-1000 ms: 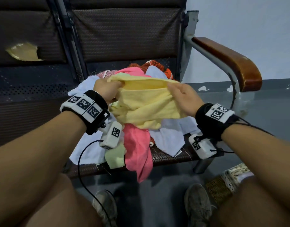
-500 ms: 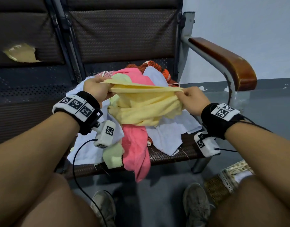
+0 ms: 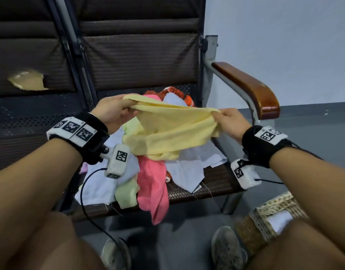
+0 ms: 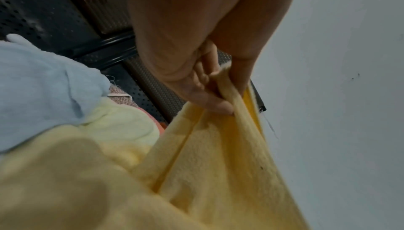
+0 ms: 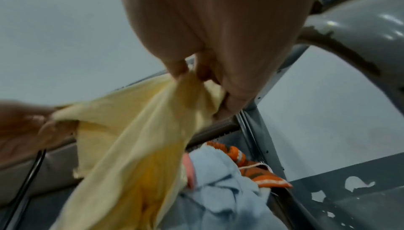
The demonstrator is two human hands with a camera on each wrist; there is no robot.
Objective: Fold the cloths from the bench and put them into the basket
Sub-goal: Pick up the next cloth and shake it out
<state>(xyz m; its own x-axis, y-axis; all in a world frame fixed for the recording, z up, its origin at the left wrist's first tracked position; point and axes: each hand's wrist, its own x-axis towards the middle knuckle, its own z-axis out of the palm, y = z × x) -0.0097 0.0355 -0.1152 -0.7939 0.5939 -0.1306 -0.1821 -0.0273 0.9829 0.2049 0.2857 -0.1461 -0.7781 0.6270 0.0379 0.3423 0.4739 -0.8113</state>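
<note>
A yellow cloth [image 3: 171, 129] hangs stretched between my two hands above the pile on the bench seat [image 3: 216, 182]. My left hand [image 3: 117, 112] pinches its left top corner, and the left wrist view shows the fingers [image 4: 210, 95] curled round the bunched yellow cloth [image 4: 218, 164]. My right hand [image 3: 229, 119] pinches the right top corner, seen close in the right wrist view as fingers [image 5: 231, 81] gripping the yellow cloth [image 5: 135, 138]. Under it lie a pink cloth [image 3: 154, 188], pale blue cloths [image 3: 189, 168], a light green cloth [image 3: 127, 193] and an orange cloth [image 3: 185, 96]. A woven basket [image 3: 251, 228] stands on the floor at lower right.
The bench has a dark woven backrest [image 3: 140, 61] and a wooden armrest [image 3: 251, 88] on the right. A grey wall is behind it. My knees and shoes [image 3: 226, 248] fill the bottom of the head view. A cable [image 3: 84, 201] hangs from the left wrist camera.
My hands have moved apart and up, pulling the yellow cloth's top edge taut. The cloth hangs more spread than before.
</note>
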